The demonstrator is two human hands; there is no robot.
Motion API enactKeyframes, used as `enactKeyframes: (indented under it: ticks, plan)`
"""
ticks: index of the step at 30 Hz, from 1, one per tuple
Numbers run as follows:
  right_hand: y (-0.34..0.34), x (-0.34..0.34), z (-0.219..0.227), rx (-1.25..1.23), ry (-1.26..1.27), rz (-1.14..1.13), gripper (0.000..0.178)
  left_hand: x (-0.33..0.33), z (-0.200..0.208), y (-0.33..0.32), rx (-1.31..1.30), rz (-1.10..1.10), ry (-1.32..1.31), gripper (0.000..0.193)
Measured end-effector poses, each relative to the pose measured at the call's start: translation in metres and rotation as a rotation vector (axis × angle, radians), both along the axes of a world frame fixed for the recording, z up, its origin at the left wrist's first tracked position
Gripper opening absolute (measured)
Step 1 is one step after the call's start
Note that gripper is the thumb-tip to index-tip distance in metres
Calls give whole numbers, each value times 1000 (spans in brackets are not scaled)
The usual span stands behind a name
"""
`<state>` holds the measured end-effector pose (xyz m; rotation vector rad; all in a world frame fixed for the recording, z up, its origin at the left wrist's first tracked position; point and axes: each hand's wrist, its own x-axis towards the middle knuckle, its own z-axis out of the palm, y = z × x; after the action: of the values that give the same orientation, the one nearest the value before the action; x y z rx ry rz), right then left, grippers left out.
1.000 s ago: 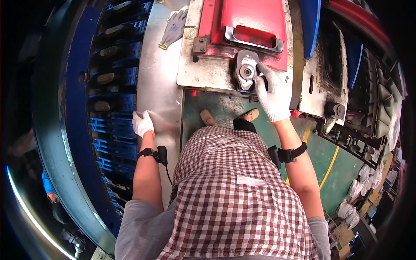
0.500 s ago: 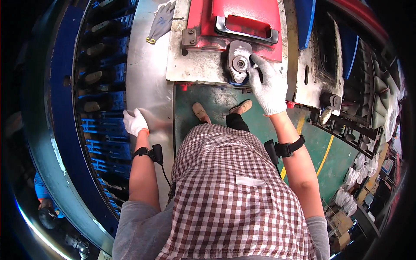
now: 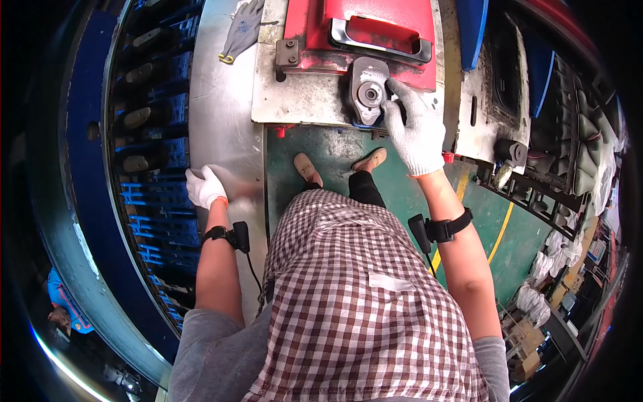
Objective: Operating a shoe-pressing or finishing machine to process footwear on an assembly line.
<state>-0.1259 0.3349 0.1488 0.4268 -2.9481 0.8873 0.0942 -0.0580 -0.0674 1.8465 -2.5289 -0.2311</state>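
My right hand (image 3: pixel 416 132), in a white knitted glove, reaches to the front of a red-covered machine (image 3: pixel 382 13). Its thumb and forefinger are apart, their tips at the right side of a grey oval metal fitting (image 3: pixel 370 92) with a round hub. The other fingers lie extended, partly hidden behind the hand. My left hand (image 3: pixel 206 188), gloved in white too, bends its fingers over the left edge of a bare metal counter (image 3: pixel 228 127). Those fingertips are partly out of sight. A grey work glove (image 3: pixel 242 32) with a yellow cuff lies farther up that counter.
On the left runs a blue-framed rack (image 3: pixel 151 164) with several dark shoe-like forms. A second machine with a similar fitting (image 3: pixel 512 155) stands at right, beside racks of dark pieces (image 3: pixel 583 151). The green floor (image 3: pixel 335 144) bears yellow lines. At far left is another person (image 3: pixel 63 301).
The view has shifted slightly, so the counter and machine sit a little farther left. Both hands keep their places. The person at far left has changed posture.
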Motion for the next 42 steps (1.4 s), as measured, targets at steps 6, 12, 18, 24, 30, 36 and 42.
enactKeyframes:
  ticks: [6,12,18,24,30,36,42]
  plan:
    - [1,0,-3,20,52,16,36,-1,2,-1,11,-29,14,66]
    - [-2,0,-4,0,66,7,35,8,-4,-1,-41,-32,31,65]
    - [0,-1,-7,4,74,10,35,2,1,1,-4,-26,36,64]
    - [2,-1,-9,44,97,35,36,4,0,1,-32,-34,65,64]
    - [4,-2,-11,56,105,68,38,6,1,-1,-18,-35,83,64]
    - [3,-2,-9,23,58,74,38,5,5,-2,33,-4,54,66]
    - [6,-4,-9,-28,48,61,35,3,2,0,20,3,72,66]
